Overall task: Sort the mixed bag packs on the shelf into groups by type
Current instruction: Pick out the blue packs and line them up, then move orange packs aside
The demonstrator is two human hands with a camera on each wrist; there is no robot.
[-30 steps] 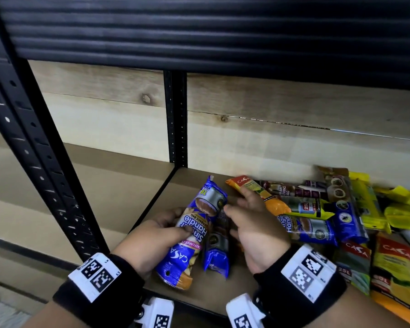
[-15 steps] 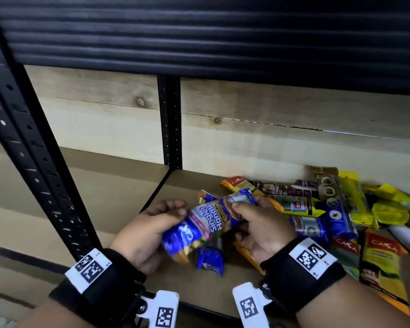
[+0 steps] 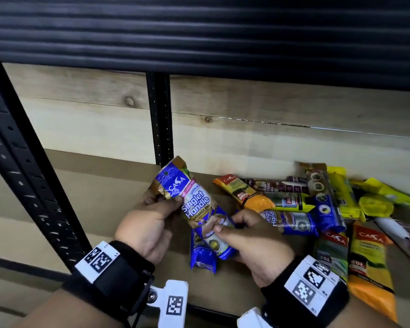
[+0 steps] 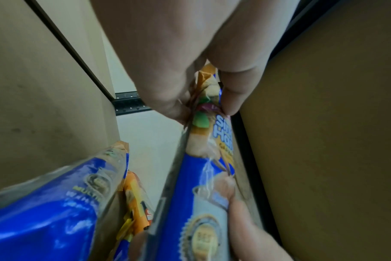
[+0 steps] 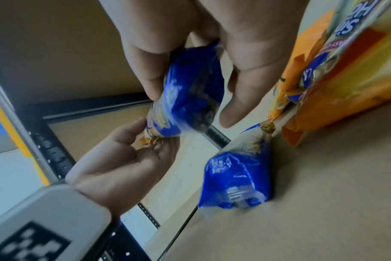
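A blue "Singlet Handle" garbage-bag pack (image 3: 195, 209) is held above the shelf by both hands, its logo end pointing away from me. My left hand (image 3: 171, 204) grips that upper end; in the left wrist view the left hand (image 4: 207, 113) pinches the pack (image 4: 201, 194) between thumb and fingers. My right hand (image 3: 225, 223) pinches the lower end; the right wrist view shows the right hand (image 5: 190, 106) curled round the pack (image 5: 185, 98). A second blue pack (image 3: 202, 256) lies on the shelf board (image 3: 118, 185) under them.
A mixed pile lies to the right: an orange pack (image 3: 246, 195), another blue Singlet pack (image 3: 291, 222), yellow packs (image 3: 374, 204), a green pack (image 3: 331, 254), a yellow-orange pack (image 3: 369, 263). A black upright post (image 3: 160, 119) and wooden back panel stand behind. The shelf's left part is bare board.
The blue pack has been turned end for end: its logo end, near me a second ago, now points away. My right hand has shifted from its far end to its near end.
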